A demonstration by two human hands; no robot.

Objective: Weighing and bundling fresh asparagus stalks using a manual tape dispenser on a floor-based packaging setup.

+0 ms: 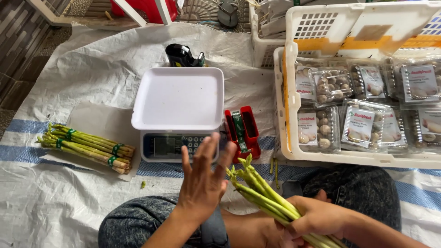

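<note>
My right hand (312, 218) grips a bunch of green asparagus (257, 190) near its lower end, tips pointing up and left. My left hand (202, 181) is held flat and open with fingers spread, palm facing the asparagus tips, just left of them. Both hands hover over my lap in grey jeans. In front of them stands a white weighing scale (178, 98) with a bare tray and a keypad. Right of the scale sits a red tape dispenser (243, 131) with green tape.
Tied asparagus bundles (87, 149) lie on paper at the left. A white plastic crate (287, 115) at the right holds several clear packs of mushrooms (328, 85). A black object (181, 55) sits behind the scale. A woven white sheet (55, 202) covers the floor.
</note>
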